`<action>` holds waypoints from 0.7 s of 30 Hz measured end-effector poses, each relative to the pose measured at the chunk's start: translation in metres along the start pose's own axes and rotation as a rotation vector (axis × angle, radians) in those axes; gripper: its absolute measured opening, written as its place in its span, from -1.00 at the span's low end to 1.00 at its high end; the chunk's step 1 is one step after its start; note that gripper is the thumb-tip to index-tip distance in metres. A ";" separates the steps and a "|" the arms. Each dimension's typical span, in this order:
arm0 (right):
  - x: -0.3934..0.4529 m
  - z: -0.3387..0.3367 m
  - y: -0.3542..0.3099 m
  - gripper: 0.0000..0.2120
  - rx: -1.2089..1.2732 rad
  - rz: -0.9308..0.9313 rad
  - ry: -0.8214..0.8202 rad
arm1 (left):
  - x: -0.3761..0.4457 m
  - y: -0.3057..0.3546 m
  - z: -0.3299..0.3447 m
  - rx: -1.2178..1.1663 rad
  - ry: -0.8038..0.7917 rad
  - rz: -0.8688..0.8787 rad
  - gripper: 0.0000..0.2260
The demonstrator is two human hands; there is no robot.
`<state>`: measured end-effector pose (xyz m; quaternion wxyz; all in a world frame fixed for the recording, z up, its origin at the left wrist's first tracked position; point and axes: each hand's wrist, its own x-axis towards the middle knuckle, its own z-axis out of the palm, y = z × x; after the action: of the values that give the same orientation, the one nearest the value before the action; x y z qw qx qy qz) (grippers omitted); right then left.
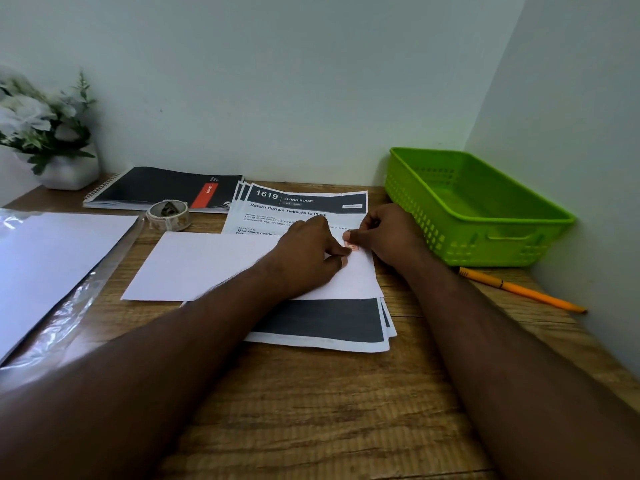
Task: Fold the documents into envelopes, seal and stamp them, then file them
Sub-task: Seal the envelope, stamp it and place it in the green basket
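Observation:
A white envelope [207,265] lies flat on a stack of printed documents [311,202] in the middle of the desk. A small red stamp [350,247] sits at the envelope's upper right corner. My left hand [308,254] lies on the envelope with its fingertips curled onto the stamp. My right hand [384,233] pinches the stamp's upper edge from the right. A roll of stamps [168,213] stands behind the envelope to the left.
A green plastic basket [478,206] stands at the right by the wall. An orange pencil [519,289] lies in front of it. A spiral notebook [162,190] and a potted plant [45,133] are at the back left; a plastic-wrapped pack of white envelopes [52,265] lies left.

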<state>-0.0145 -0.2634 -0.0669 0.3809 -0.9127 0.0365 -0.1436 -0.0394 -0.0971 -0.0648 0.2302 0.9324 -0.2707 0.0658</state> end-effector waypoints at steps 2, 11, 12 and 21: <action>0.002 0.004 -0.002 -0.65 -0.148 0.001 0.051 | 0.001 0.000 0.000 0.006 -0.008 0.009 -0.75; -0.005 -0.009 0.001 -0.69 0.135 -0.028 -0.036 | 0.003 -0.002 0.002 0.005 0.011 -0.028 -0.69; -0.007 -0.013 0.002 -0.70 0.147 -0.032 -0.072 | 0.003 -0.003 0.002 0.010 0.007 -0.039 -0.66; -0.006 -0.032 0.003 -0.79 0.055 -0.054 -0.310 | 0.008 -0.005 0.010 0.187 -0.029 -0.041 -0.63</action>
<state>-0.0296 -0.2865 -0.0489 0.4028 -0.9138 -0.0513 -0.0120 -0.0303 -0.1017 -0.0734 0.1392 0.9561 -0.2474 0.0724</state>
